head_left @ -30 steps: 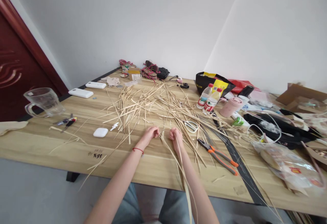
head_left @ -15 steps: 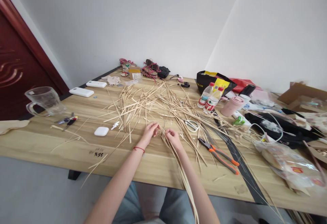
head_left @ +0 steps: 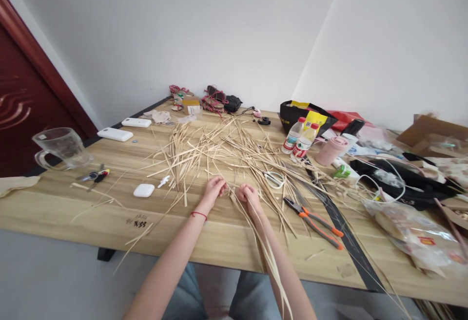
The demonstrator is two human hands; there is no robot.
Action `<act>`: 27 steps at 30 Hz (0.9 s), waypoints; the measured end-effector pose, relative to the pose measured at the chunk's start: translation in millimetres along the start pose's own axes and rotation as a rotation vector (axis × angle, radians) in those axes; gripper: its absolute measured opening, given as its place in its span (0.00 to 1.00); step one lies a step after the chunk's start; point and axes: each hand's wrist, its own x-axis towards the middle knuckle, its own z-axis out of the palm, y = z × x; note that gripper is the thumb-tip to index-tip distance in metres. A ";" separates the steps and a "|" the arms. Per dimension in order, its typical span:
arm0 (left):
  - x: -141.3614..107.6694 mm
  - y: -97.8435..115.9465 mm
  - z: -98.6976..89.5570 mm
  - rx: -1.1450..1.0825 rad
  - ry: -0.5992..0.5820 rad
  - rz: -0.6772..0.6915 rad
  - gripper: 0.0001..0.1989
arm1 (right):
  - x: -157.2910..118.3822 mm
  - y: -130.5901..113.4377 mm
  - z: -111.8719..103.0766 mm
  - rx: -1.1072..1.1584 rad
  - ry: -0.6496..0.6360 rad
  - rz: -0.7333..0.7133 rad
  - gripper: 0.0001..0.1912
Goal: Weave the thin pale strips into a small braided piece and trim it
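Observation:
Thin, pale, straw-like strips (head_left: 268, 254) run from between my hands down along my right forearm and off the lower edge of the view. My left hand (head_left: 215, 187), with a red string at the wrist, is closed in a pinch on the strips' upper end. Beside it my right hand (head_left: 248, 194) is curled closed, thumb against the fingers, on a strip. A small gap separates the hands. Just beyond them spreads a loose pile of the same strips (head_left: 197, 149) on the wooden table (head_left: 171, 239).
To the right lie orange-handled pliers (head_left: 318, 222) and white-handled scissors (head_left: 274, 179). Two red-capped bottles (head_left: 302, 142) stand before a black bag (head_left: 288, 115). On the left are a white case (head_left: 144, 190), keys (head_left: 95, 176) and a clear glass jug (head_left: 60, 149).
My right hand has moved slightly right, away from my left, and turned a little. The strips along my right forearm have shifted and spread. The left hand stays almost in place.

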 end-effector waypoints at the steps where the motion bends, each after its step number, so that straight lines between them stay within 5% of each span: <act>1: -0.1 -0.2 0.1 0.013 -0.009 -0.003 0.08 | 1.0 1.3 -0.3 0.014 0.016 0.008 0.11; 7: 0.1 -1.8 -0.4 0.049 -0.033 0.007 0.09 | 2.7 5.4 -3.1 0.075 0.028 0.024 0.10; 12: 1.2 0.6 -3.4 0.076 -0.047 0.048 0.11 | -1.8 2.8 0.3 -0.085 -0.059 0.037 0.06; 19: -2.6 2.9 0.0 0.242 -0.195 0.049 0.12 | 5.6 16.0 0.4 -0.173 -0.063 0.051 0.13; 27: -3.4 -0.1 1.7 0.318 -0.186 0.076 0.14 | 10.9 28.6 -2.8 -0.183 -0.033 0.056 0.15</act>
